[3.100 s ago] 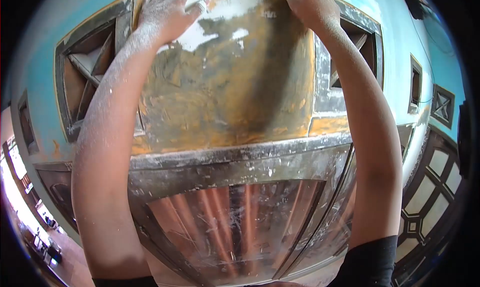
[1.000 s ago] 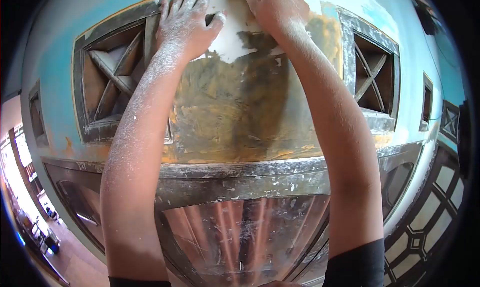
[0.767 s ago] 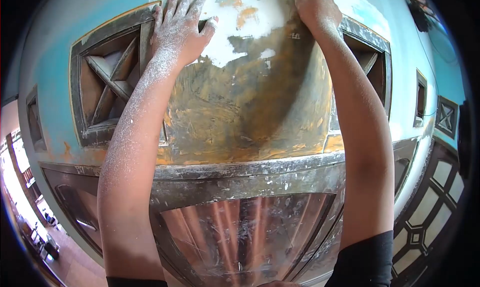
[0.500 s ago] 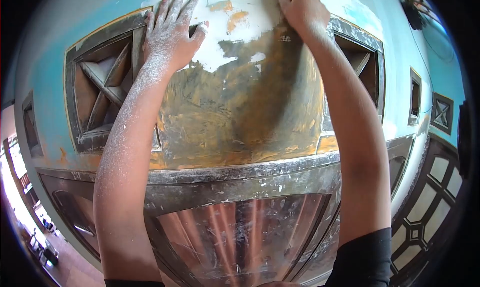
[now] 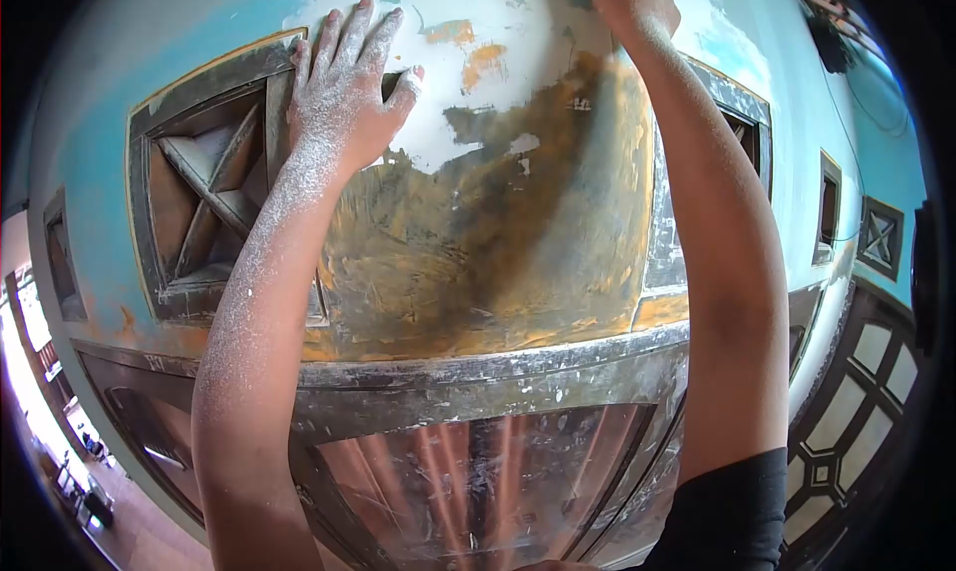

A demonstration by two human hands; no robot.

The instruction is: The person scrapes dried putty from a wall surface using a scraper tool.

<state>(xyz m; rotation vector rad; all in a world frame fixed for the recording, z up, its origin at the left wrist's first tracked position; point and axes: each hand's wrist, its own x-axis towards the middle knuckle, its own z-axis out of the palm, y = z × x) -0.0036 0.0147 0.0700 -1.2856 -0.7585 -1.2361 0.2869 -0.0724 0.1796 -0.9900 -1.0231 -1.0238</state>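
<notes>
White powder coats my left hand [image 5: 349, 93], which lies with fingers spread on the wall beside the left wooden vent frame [image 5: 204, 178]. At the top edge my right hand [image 5: 634, 8] is curled against the wall; its fingertips are cut off, and whatever it grips is hidden. Between my arms the wall has a brown and ochre patch [image 5: 478, 242] with white filler [image 5: 428, 138] above it. A second vent frame [image 5: 757, 138] is partly behind my right forearm.
Below runs a worn wooden ledge [image 5: 478, 367] above an arched glass pane [image 5: 488, 471] showing pinkish curtains. A panelled door [image 5: 846, 422] stands at the right. Cables hang at the upper right. Bright openings and a floor [image 5: 149, 521] show at the lower left.
The view has shifted, so the wall sits slightly lower. My right hand has moved up and to the right, and the pale thing at its fingers has gone out of view. My left hand stays spread on the wall.
</notes>
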